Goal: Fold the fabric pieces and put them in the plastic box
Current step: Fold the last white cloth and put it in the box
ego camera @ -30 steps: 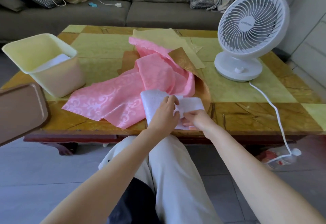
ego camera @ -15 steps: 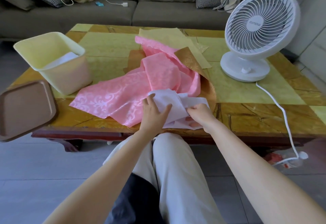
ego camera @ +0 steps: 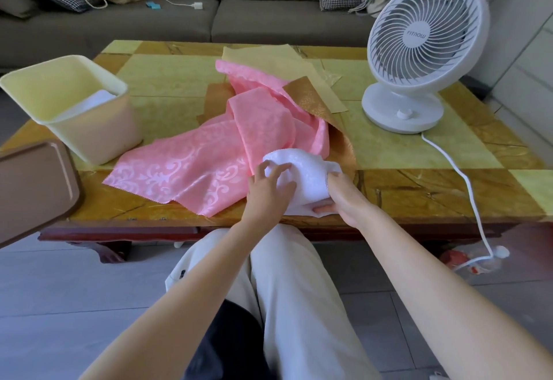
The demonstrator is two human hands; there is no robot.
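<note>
Bunching white fabric (ego camera: 306, 170) tighter, left hand (ego camera: 266, 192) and right hand (ego camera: 344, 195) gripping

Soft, even daylight fills the room; shadows are faint, the table (ego camera: 419, 188) top shines slightly, and wide-angle bending warps the edges.

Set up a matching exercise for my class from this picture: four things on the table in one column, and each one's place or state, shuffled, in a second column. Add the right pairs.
Column A
1. white cloth
2. pink cloth
3. plastic box
4. fan

Column B
a. stands upright on the right side of the table
b. stands on the left side, with a white piece inside
c. held by the left hand and right hand at the near edge
d. lies spread over the middle

Pairs: 1-c, 2-d, 3-b, 4-a
</note>
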